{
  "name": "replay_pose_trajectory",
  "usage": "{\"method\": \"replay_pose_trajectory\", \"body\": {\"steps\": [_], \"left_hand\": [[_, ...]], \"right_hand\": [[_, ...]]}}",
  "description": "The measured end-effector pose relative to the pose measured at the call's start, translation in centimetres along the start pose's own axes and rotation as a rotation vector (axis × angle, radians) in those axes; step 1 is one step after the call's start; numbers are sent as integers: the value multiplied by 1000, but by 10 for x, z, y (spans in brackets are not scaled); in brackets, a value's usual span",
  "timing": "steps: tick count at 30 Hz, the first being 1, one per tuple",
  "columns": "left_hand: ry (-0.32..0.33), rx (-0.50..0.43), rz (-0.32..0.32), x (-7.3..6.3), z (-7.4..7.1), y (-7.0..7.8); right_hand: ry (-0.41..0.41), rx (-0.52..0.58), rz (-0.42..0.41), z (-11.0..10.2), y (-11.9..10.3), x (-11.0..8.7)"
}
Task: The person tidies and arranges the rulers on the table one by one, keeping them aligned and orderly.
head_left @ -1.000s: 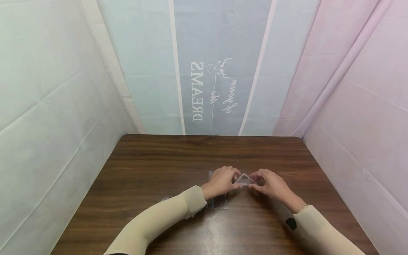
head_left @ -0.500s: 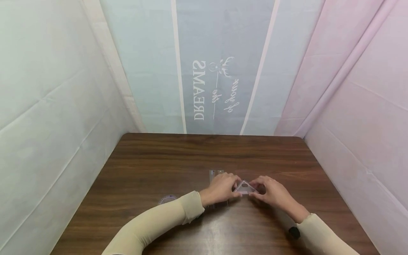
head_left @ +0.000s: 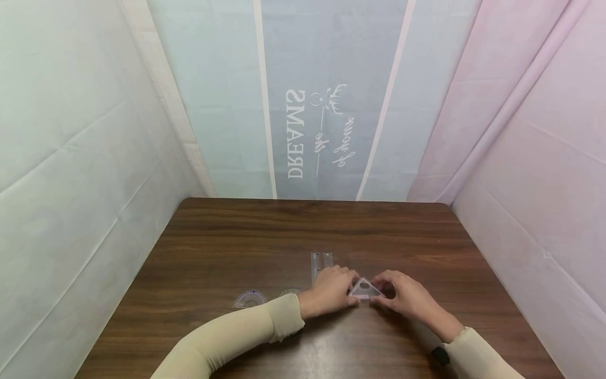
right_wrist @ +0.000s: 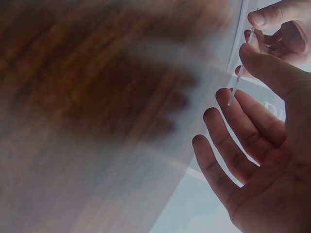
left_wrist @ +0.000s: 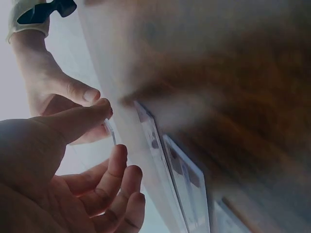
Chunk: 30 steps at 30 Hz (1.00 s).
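A small clear set square (head_left: 364, 295) with an oval hole is held between both hands, just above the tabletop. My left hand (head_left: 331, 287) pinches its left corner between thumb and fingers. Its right corner is in the thumb-and-finger pinch of my right hand (head_left: 407, 297). From the right wrist view the set square (right_wrist: 234, 90) shows edge-on as a thin strip, between the right thumb and the fingers. Under and beyond the left hand lies a clear ruler (head_left: 316, 263), partly covered by that hand.
A clear protractor (head_left: 251, 299) lies on the brown wooden table (head_left: 227, 231), left of the left forearm. Another rounded clear piece (head_left: 290, 291) peeks out behind the left cuff (head_left: 286, 316). Fabric walls (head_left: 76, 158) enclose the table at the back and sides.
Both hands have come nearer the person together, still holding the set square. With the left forearm lower, the protractor, the rounded piece and more of the ruler now show.
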<state>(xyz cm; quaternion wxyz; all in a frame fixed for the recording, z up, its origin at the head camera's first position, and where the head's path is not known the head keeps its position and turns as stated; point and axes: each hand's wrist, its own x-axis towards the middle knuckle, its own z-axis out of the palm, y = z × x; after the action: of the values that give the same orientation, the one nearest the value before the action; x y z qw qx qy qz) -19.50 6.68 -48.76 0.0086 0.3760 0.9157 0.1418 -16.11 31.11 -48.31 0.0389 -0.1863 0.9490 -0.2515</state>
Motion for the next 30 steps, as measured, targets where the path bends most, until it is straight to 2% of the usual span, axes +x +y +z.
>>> {"method": "replay_pose_trajectory", "body": {"steps": [9, 20, 30], "left_hand": [[-19, 33, -5, -4, 4, 6], [-6, 119, 11, -6, 9, 9], [-18, 138, 14, -4, 9, 10]], "right_hand": [[-5, -22, 17, 4, -4, -5], [4, -126, -11, 9, -5, -7], [9, -161, -33, 9, -6, -7]]}}
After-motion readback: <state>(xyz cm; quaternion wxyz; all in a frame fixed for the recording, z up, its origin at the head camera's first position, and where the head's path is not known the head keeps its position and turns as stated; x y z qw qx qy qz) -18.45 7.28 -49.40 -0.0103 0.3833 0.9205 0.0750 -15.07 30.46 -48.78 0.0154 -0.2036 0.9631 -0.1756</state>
